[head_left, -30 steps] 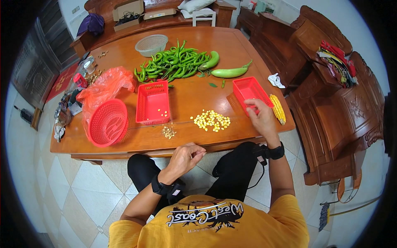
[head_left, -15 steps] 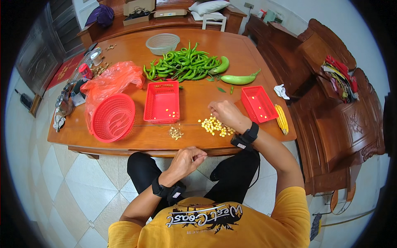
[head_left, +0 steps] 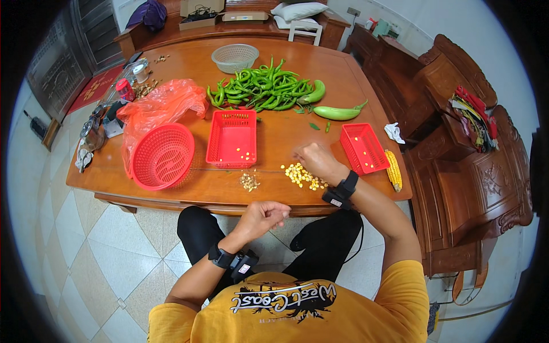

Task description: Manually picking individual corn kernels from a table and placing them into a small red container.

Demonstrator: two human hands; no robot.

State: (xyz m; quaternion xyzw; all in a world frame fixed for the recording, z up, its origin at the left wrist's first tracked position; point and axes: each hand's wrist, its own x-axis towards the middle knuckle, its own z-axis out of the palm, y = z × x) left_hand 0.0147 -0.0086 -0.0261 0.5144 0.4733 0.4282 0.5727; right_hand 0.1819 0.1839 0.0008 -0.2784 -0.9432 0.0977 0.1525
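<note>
My right hand (head_left: 318, 160) hovers at the far edge of a loose pile of yellow corn kernels (head_left: 297, 175). Its fingers are curled together, and whatever they may hold is hidden. At the table's front edge, my left hand (head_left: 262, 220) has thumb and fingertips pressed together; I cannot make out anything between them. A small heap of brownish bits (head_left: 249, 182) lies on the table beyond it. Several kernels sit in the red rectangular basket (head_left: 231, 137) at the middle. A few more are in the smaller red basket (head_left: 363, 147) to the right, with a corn cob (head_left: 393, 171) beside it.
A round red basket (head_left: 163, 155) stands at left by a crumpled red plastic bag (head_left: 167, 106). Green peppers (head_left: 260, 86) are heaped farther back, near a pale green eggplant (head_left: 338, 112) and a grey colander (head_left: 235, 58). Jars and small items line the left edge.
The view has shifted a little, so the table's things appear slightly farther right. My right hand stays over the kernel pile's far side; my left hand remains pinched at the table's edge.
</note>
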